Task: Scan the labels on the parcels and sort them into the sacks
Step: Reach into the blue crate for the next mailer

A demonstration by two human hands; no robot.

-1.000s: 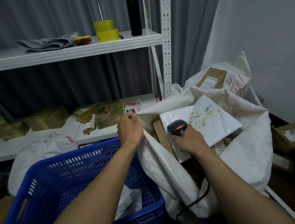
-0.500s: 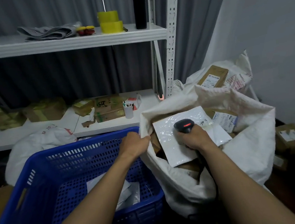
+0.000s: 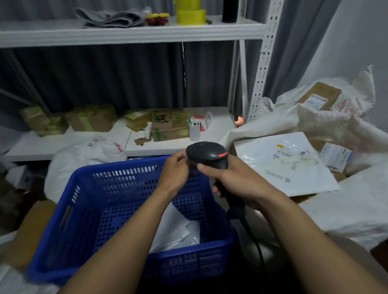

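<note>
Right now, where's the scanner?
Head view, centre: the scanner sits in the right hand, left hand pinching its head, over the far right corner of the blue basket.

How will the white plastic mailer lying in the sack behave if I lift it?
The white plastic mailer looks thin and flat, so probably light and floppy. Its glossy, wrinkled film could be slippery to grip.

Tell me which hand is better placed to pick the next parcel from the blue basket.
Left, probably: the left hand hovers over the blue basket above the parcel, while the right hand grips the scanner.
</note>
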